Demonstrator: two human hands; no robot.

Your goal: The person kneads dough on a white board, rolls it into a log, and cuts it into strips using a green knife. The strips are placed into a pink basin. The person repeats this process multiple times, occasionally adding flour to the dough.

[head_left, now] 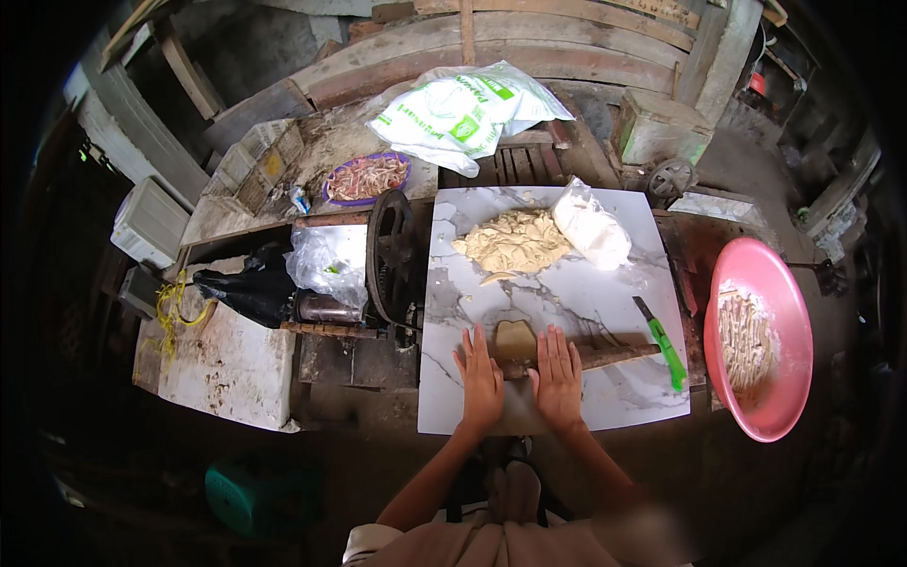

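My left hand (479, 373) lies with fingers stretched out on the left end of a wooden rolling rod (609, 355), and my right hand (556, 378) rests flat on it just to the right. Between them a flattened tan dough piece (515, 334) lies on a marble-patterned board (453, 402), partly under the rod. A pile of rough dough (510, 244) sits farther back, against a plastic bag of white powder (590, 231). A green-handled knife (667, 357) lies at the board's right, close to the rod's end.
A pink basin (758, 345) with floured strips stands at the right. At left are a machine with a wheel (387, 260), black plastic (241, 288) and a stained white slab (208, 378). Behind lie a purple-rimmed basket of pale pieces (368, 178) and white sacks (468, 118). A stool (246, 496) stands below.
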